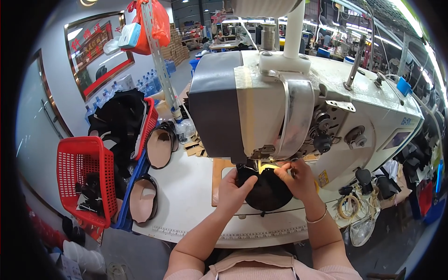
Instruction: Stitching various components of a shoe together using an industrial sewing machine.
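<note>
Head view: the fingers (283,171) of the right hand (298,179) are pinched shut on the far edge of a round black fabric piece (268,191), right under the lit needle area of the sewing machine (298,102); the left hand (232,190) lies on the piece's left edge, thumb and fingers closed over the rim, palm resting on the table (186,196); both hands touch the piece, the right one nearer the needle, the left one nearer the person; the piece lies between the two hands, just in front of the fingers and toward the person from the machine head; it looks near circular, so no clear long axis; dark, matte, limp, a short tab or thread hanging at its near edge; whether it is stitched yet cannot be told; outward, left of the table, oval tan and black pieces (159,148) lie stacked; beyond them a red basket (84,172) with small dark parts.
</note>
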